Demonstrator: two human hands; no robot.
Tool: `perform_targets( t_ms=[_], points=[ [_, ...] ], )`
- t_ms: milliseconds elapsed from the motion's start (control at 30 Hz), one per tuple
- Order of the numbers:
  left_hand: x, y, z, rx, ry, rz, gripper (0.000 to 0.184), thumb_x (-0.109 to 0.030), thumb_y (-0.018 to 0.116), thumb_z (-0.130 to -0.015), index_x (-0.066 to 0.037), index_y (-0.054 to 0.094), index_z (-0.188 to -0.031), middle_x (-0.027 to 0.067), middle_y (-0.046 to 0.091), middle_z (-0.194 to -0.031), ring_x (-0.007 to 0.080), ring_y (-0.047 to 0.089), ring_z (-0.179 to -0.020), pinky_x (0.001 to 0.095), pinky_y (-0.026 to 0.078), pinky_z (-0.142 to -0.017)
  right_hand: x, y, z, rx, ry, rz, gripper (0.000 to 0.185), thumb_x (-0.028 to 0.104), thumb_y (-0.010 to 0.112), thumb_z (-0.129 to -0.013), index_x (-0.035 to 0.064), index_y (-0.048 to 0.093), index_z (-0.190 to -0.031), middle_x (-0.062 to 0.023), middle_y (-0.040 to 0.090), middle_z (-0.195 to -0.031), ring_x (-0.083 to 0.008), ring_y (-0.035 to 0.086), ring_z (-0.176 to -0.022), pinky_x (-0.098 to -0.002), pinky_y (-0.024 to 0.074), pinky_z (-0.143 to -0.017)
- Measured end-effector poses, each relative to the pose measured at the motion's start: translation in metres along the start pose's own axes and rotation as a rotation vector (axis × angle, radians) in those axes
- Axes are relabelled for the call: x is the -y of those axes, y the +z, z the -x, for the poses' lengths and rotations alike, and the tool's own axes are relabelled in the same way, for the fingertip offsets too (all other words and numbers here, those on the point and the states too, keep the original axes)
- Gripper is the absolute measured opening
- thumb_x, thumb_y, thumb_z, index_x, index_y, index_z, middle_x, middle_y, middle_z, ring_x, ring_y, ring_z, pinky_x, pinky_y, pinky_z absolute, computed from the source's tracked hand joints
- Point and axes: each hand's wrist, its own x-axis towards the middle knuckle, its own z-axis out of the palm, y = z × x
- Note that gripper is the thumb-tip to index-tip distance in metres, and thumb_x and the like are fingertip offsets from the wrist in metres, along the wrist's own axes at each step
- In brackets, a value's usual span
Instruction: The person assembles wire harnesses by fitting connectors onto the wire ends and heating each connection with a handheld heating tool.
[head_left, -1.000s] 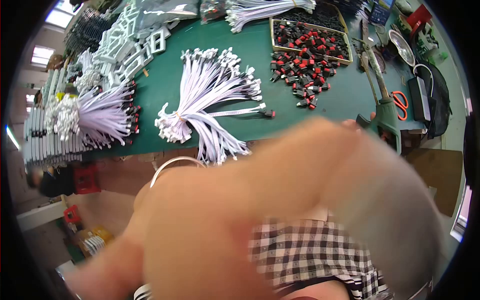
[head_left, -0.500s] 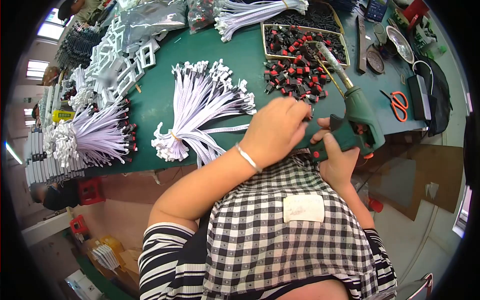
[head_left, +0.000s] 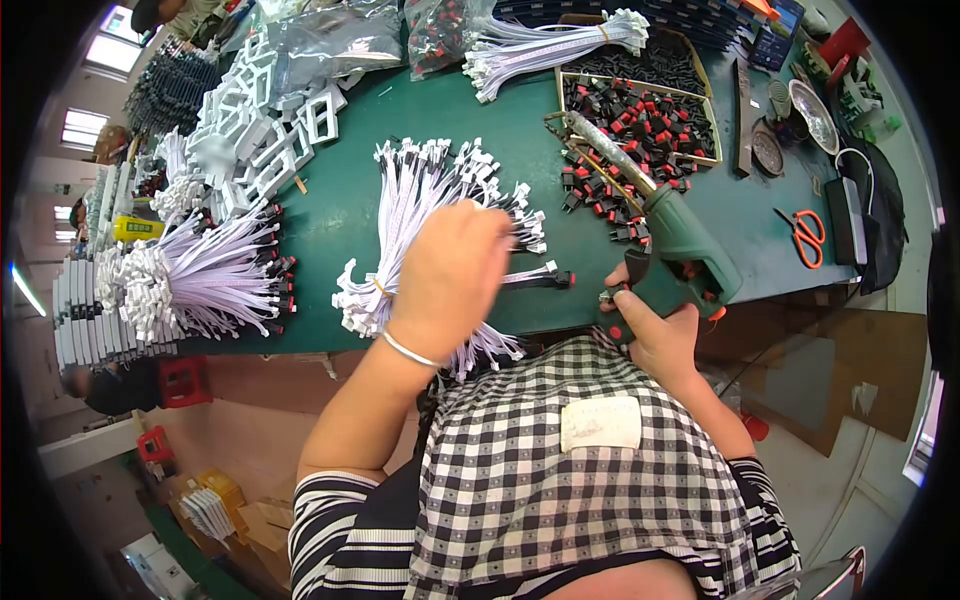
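My left hand is over a fanned bundle of white ribbon cables with white connectors, tied by a band. Its fingers are curled together and slightly blurred; what they may hold is hidden. Just right of it, a single cable lies with a black-and-red rocker switch at its end. My right hand is wrapped round the handle of a green soldering gun. The gun's metal tip points up and left, above loose black-and-red switches. Something small and pale shows by the right fingertips, too small to name.
A box of switches stands at the back. Orange-handled scissors lie at right. Another cable bundle, fitted with switches, lies left, near white plastic frames. More cables and clear bags lie behind. Another person is far left.
My left hand has moved left from beside the soldering gun to the cable bundle. A cable with a switch now lies uncovered on the table. The gun has shifted slightly left relative to the switches.
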Motion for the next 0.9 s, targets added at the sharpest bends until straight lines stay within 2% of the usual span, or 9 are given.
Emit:
perform_targets(
  t_ms=[133, 300, 333, 400, 467, 500, 600, 733, 900],
  points=[
    [0.004, -0.004, -0.002, 0.072, -0.044, -0.139, 0.016, -0.008, 0.064, -0.072, -0.006, 0.056, -0.086, 0.0102, 0.052, -0.076, 0.0286, 0.053, -0.073, 0.0371, 0.043, -0.064, 0.000, -0.003, -0.002, 0.007, 0.002, 0.009, 0.020, 0.002, 0.061, -0.079, -0.0002, 0.054, -0.097, -0.0064, 0.059, -0.091, -0.0139, 0.058, -0.079, -0.0283, 0.0496, -0.069],
    [0.014, 0.009, -0.003, 0.130, -0.031, -0.202, 0.010, -0.012, 0.061, -0.071, -0.007, 0.055, -0.077, 0.0097, 0.051, -0.079, 0.0274, 0.052, -0.078, 0.0378, 0.046, -0.064, -0.004, -0.007, 0.003, -0.107, 0.039, 0.038, 0.021, 0.002, 0.060, -0.077, -0.0018, 0.054, -0.096, -0.0071, 0.060, -0.089, -0.0152, 0.058, -0.080, -0.0289, 0.0503, -0.069],
    [0.014, 0.010, -0.001, 0.103, -0.032, -0.197, 0.009, -0.012, 0.058, -0.070, -0.007, 0.054, -0.077, 0.0097, 0.051, -0.078, 0.0276, 0.053, -0.078, 0.0378, 0.046, -0.064, -0.002, 0.001, 0.003, -0.192, 0.038, 0.020, 0.017, 0.001, 0.059, -0.076, -0.0017, 0.055, -0.093, -0.0069, 0.060, -0.087, -0.0147, 0.058, -0.076, -0.0282, 0.0500, -0.067],
    [0.012, 0.005, -0.001, 0.086, -0.002, -0.229, 0.008, -0.010, 0.055, -0.068, -0.006, 0.055, -0.075, 0.0090, 0.051, -0.078, 0.0263, 0.053, -0.078, 0.0368, 0.047, -0.063, -0.006, -0.003, 0.000, -0.141, -0.037, 0.000, 0.013, 0.001, 0.056, -0.077, -0.0009, 0.054, -0.089, -0.0057, 0.058, -0.083, -0.0135, 0.056, -0.070, -0.0271, 0.0476, -0.060],
    [0.013, 0.009, -0.002, -0.001, -0.002, -0.248, 0.007, -0.011, 0.056, -0.068, -0.008, 0.055, -0.074, 0.0069, 0.051, -0.077, 0.0230, 0.054, -0.077, 0.0339, 0.047, -0.061, -0.008, -0.006, -0.001, -0.072, -0.065, -0.085, 0.020, 0.000, 0.054, -0.078, -0.0019, 0.052, -0.098, -0.0065, 0.056, -0.084, -0.0142, 0.052, -0.065, -0.0282, 0.0456, -0.060],
    [0.012, 0.009, -0.001, -0.011, -0.008, -0.239, 0.007, -0.012, 0.056, -0.069, -0.008, 0.055, -0.074, 0.0069, 0.051, -0.077, 0.0229, 0.054, -0.077, 0.0332, 0.047, -0.061, -0.009, -0.006, -0.001, -0.073, -0.071, -0.088, 0.031, -0.001, 0.053, -0.079, -0.0036, 0.048, -0.109, -0.0074, 0.055, -0.085, -0.0145, 0.051, -0.065, -0.0286, 0.0457, -0.062],
    [0.007, -0.001, 0.002, -0.009, -0.002, -0.210, 0.008, -0.012, 0.055, -0.071, -0.007, 0.053, -0.076, 0.0067, 0.051, -0.078, 0.0229, 0.053, -0.078, 0.0328, 0.047, -0.061, -0.018, -0.015, -0.002, -0.074, -0.075, -0.073, 0.047, -0.002, 0.051, -0.080, -0.0034, 0.038, -0.125, -0.0087, 0.054, -0.086, -0.0144, 0.051, -0.066, -0.0293, 0.0460, -0.062],
    [0.012, 0.004, 0.009, -0.039, 0.070, -0.194, 0.011, -0.012, 0.057, -0.070, -0.007, 0.052, -0.078, 0.0057, 0.049, -0.078, 0.0220, 0.052, -0.080, 0.0325, 0.047, -0.060, -0.020, -0.017, -0.005, -0.078, -0.113, -0.108, 0.056, 0.006, 0.060, -0.082, 0.0009, 0.033, -0.132, -0.0073, 0.052, -0.088, -0.0132, 0.049, -0.067, -0.0262, 0.0446, -0.061],
    [0.013, 0.002, 0.013, -0.059, 0.092, -0.160, 0.007, -0.013, 0.054, -0.071, -0.008, 0.053, -0.077, 0.0042, 0.050, -0.077, 0.0213, 0.051, -0.078, 0.0318, 0.047, -0.062, -0.019, -0.018, -0.004, -0.057, -0.095, -0.105, 0.054, 0.005, 0.059, -0.083, 0.0012, 0.033, -0.131, -0.0067, 0.052, -0.088, -0.0117, 0.047, -0.070, -0.0254, 0.0443, -0.064]
  ],
)
